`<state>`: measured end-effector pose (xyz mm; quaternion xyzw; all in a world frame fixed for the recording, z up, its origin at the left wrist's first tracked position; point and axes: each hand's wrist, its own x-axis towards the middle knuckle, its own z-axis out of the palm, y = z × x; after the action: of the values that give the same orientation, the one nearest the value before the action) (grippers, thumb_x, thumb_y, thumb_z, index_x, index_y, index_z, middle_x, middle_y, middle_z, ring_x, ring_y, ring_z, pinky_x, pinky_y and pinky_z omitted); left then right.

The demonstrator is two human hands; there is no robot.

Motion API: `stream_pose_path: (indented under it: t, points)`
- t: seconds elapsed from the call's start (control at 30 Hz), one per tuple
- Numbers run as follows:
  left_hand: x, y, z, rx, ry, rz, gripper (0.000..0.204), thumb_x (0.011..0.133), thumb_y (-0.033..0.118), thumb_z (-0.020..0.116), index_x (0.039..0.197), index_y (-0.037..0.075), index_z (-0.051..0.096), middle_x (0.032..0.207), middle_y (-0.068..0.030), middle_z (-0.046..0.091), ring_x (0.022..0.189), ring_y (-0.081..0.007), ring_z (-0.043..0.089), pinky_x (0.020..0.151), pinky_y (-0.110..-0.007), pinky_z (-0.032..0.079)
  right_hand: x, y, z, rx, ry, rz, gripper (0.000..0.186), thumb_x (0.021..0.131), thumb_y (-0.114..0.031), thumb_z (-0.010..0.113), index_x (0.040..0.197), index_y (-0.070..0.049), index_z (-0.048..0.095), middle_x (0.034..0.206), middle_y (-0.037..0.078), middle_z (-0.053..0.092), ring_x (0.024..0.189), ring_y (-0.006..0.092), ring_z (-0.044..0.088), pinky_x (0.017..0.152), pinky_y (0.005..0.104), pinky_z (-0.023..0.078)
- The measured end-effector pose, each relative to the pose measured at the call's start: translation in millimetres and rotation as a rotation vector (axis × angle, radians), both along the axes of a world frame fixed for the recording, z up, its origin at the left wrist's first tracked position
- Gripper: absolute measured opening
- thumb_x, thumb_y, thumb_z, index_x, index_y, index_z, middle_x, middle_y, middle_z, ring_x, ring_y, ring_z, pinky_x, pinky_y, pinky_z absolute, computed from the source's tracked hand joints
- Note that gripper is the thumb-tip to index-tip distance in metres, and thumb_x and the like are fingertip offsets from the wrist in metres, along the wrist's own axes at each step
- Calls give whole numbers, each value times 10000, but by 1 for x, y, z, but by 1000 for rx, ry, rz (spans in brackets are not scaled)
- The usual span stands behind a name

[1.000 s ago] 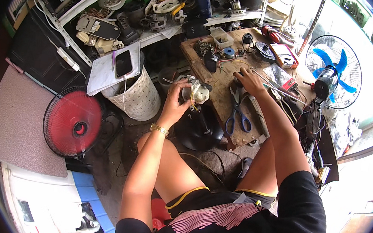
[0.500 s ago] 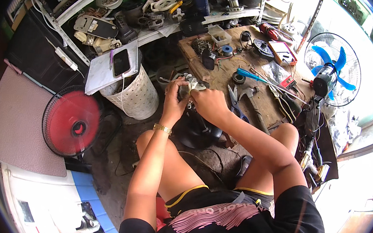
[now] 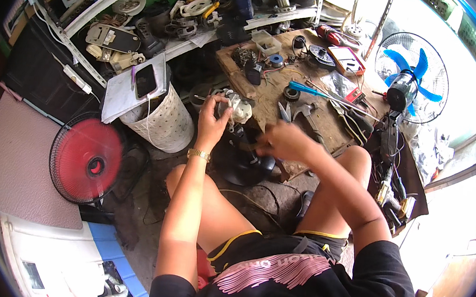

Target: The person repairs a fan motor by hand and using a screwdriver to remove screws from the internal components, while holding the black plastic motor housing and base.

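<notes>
My left hand [image 3: 214,120] grips the side of a fan motor [image 3: 241,110], with a whitish housing and a thin metal shaft pointing left. The motor sits atop a stand with a round black base [image 3: 240,169] between my knees. My right hand [image 3: 288,143] is off the motor, to its right, in front of the wooden table's edge; motion smears its fingers, so I cannot tell if they hold anything. Just beyond that hand are scissors [image 3: 284,112], partly hidden by it, and a hammer [image 3: 311,120].
On the wooden table [image 3: 265,105] lie a blue-handled screwdriver [image 3: 307,88], pliers [image 3: 353,125], a tape roll [image 3: 291,93] and a multimeter [image 3: 346,61]. A blue-bladed fan [image 3: 408,79] stands at right. At left are a perforated bin [image 3: 166,121] with a phone [image 3: 146,80] on top and a red fan [image 3: 85,159].
My right hand has left the motor and moved right and slightly toward me, uncovering the whitish housing. My left hand still holds the motor. The whole view has shifted slightly.
</notes>
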<state>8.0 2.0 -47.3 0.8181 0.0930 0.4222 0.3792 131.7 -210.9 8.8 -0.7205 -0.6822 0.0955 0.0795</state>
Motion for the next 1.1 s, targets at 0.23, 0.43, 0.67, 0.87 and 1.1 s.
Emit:
stream_pose_path:
  t: [0.23,0.43,0.67,0.87,1.1]
  points:
    - [-4,-6,10,-229,-39,15,91,881,74,613,946,12,599,1051,-143,653,1008,-244,618,891,-327,452,-20,-38,-53,300,391,-93,270,817,-236,684,1048,-98,667,997,138,591,964,350,582,809,438,482]
    - [0,-19,14,47,35,146,161,794,39,689,894,17,565,1107,-148,640,1106,-271,576,964,-364,407,-23,-46,-60,381,390,-143,219,822,-188,672,1019,-92,663,953,126,603,903,349,603,762,437,492]
    - [10,-11,-1,-55,-32,94,101,850,19,615,889,25,522,1098,-167,602,1156,-288,537,1004,-376,367,-18,-48,-72,436,448,-104,198,819,-187,667,995,-98,669,966,122,617,872,344,624,747,445,504]
    - [2,-8,-7,-51,9,81,108,890,65,597,972,40,532,1188,-155,552,1176,-286,500,1029,-391,343,59,-37,-39,554,463,-351,135,816,-187,667,904,-97,715,868,126,678,824,306,643,737,412,507]
    - [-5,-17,0,45,28,73,318,889,184,642,1169,53,567,1283,-140,515,1247,-298,437,1062,-417,317,236,21,-70,489,72,-895,206,829,-322,638,933,-174,738,903,155,695,850,353,668,749,442,525]
